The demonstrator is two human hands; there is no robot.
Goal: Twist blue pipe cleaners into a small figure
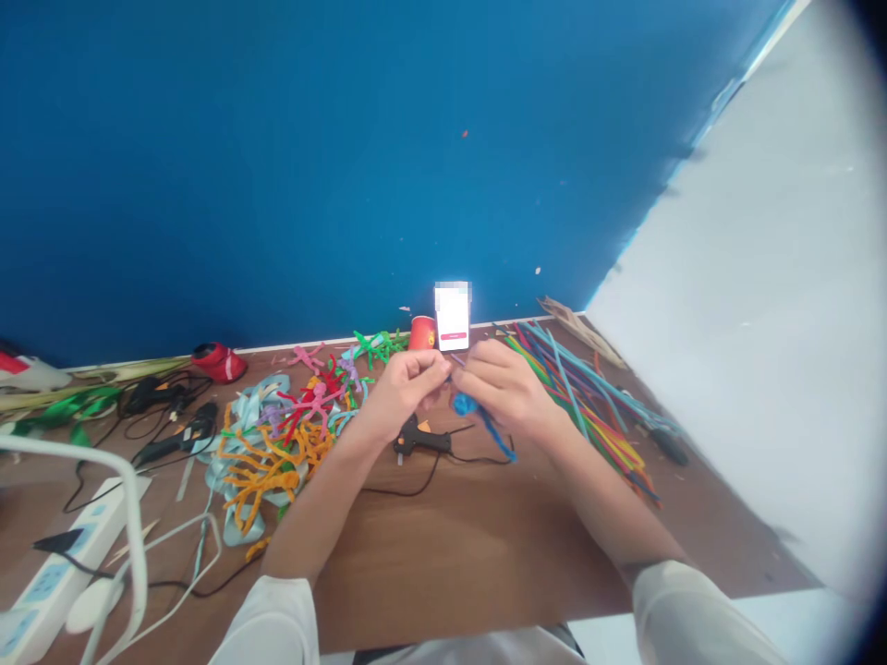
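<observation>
Both hands meet above the middle of the table, fingertips nearly touching. Wrapped in my right hand point(504, 388) is a blue pipe cleaner point(466, 404), partly coiled into a bunch, with one tail hanging down to the right. My left hand point(410, 386) is closed in a pinch at the dark blue end of the same pipe cleaner, just left of the coil. The exact grip of the fingertips is partly hidden. Under the hands, a black glue gun point(424, 438) lies on the table with its cord trailing.
Bundled pipe cleaners point(610, 434) in several colours lie at right. Twisted pipe cleaner figures point(277, 462) are piled at left. A lit phone point(453, 319) leans by a red cup point(421, 333) near the blue wall. A power strip point(76, 563) and white metal tube point(135, 517) occupy the left.
</observation>
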